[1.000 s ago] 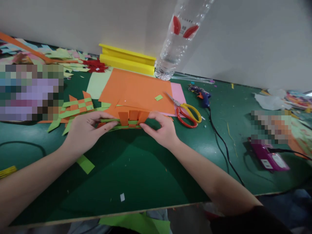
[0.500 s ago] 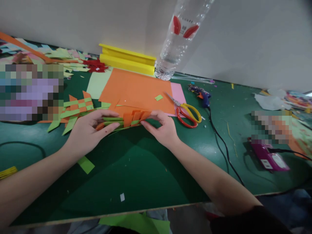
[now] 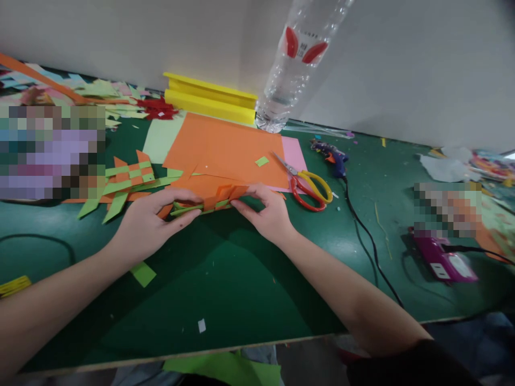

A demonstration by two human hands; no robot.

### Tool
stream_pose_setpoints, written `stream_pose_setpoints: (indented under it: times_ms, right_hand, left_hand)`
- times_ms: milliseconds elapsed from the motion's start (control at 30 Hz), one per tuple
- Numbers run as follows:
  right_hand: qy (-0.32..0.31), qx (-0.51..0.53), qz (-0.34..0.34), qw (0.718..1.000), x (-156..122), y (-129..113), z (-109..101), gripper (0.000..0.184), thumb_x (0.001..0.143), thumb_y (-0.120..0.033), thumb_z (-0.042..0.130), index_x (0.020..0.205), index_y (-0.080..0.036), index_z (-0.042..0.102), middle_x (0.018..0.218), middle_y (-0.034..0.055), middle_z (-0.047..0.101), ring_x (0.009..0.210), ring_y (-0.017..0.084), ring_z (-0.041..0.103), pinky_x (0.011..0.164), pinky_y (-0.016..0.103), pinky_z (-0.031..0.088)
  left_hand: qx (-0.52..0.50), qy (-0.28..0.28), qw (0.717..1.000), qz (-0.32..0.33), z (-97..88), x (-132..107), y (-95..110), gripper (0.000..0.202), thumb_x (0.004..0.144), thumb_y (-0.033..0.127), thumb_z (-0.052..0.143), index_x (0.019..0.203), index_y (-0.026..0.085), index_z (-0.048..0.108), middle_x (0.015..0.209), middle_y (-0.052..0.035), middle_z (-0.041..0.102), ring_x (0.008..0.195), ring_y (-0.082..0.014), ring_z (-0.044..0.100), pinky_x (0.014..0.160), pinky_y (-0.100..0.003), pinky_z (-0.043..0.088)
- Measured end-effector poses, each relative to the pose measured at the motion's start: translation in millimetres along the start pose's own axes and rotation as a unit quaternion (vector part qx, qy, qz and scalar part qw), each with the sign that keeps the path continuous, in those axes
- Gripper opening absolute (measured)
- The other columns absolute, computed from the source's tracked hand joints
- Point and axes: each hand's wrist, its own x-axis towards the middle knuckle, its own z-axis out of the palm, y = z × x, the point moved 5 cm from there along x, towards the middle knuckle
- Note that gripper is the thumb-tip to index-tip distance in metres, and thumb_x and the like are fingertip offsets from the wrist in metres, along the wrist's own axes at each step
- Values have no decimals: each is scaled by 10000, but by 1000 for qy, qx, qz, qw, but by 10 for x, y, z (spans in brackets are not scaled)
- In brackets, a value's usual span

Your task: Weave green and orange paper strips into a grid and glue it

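Observation:
Both my hands hold a woven piece of orange and green paper strips (image 3: 213, 201) just above the green table (image 3: 225, 279). My left hand (image 3: 148, 222) pinches its left end, thumb over the green strips. My right hand (image 3: 267, 212) pinches the right end with fingers closed on the orange strips. The piece lies tilted almost flat, in front of a large orange paper sheet (image 3: 225, 147).
A second woven orange-green piece (image 3: 126, 179) lies to the left. Scissors with yellow and red handles (image 3: 308, 185) lie right of the orange sheet, a glue gun (image 3: 333, 155) and its black cord beyond. A clear bottle (image 3: 289, 75) and yellow folded card (image 3: 209, 99) stand at the wall. A purple power strip (image 3: 442, 262) sits at right.
The woven piece has tipped from standing upright to lying nearly flat. Both hands kept their grip and moved a little closer together.

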Motion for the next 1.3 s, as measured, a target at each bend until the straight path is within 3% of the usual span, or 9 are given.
stream_pose_setpoints:
  times_ms: [267, 567, 733, 1100, 1300]
  right_hand:
    - [-5, -2, -5, 1000, 0, 12, 2, 90, 846, -252, 671, 924, -218, 643, 900, 22, 740, 859, 172, 707, 809, 329, 566]
    - [-24, 10, 19, 999, -11, 54, 36, 140, 852, -261, 643, 984, -237, 605, 932, 17, 737, 887, 175, 712, 843, 353, 571]
    - [-41, 11, 11, 999, -20, 73, 62, 160, 868, -255, 626, 1023, -255, 586, 952, 9, 730, 900, 173, 712, 857, 362, 571]
    - [-16, 4, 26, 1000, -21, 89, 39, 204, 871, -311, 618, 1062, -246, 584, 939, 21, 742, 902, 185, 731, 856, 366, 588]
    - [-32, 10, 28, 999, -17, 81, 51, 151, 867, -295, 622, 1007, -240, 632, 968, 23, 740, 880, 182, 729, 863, 368, 581]
  left_hand:
    - [-58, 28, 998, -26, -22, -26, 0, 270, 802, 390, 714, 1031, 250, 684, 995, 13, 750, 879, -140, 714, 879, -245, 563]
    - [-31, 9, 999, -37, 6, 8, -37, 226, 802, 346, 701, 1004, 243, 689, 960, 26, 753, 822, -147, 730, 794, -257, 595]
    - [-25, 10, 999, -36, 3, 13, -41, 231, 804, 363, 689, 996, 233, 691, 984, 16, 755, 852, -161, 730, 828, -290, 590]
    - [8, 11, 999, -30, 4, -4, -40, 247, 811, 387, 674, 997, 225, 683, 965, 5, 751, 844, -158, 720, 824, -295, 586]
    - [7, 15, 999, -32, 5, 5, -31, 255, 817, 405, 652, 987, 215, 678, 967, -16, 747, 853, -173, 711, 830, -309, 582]
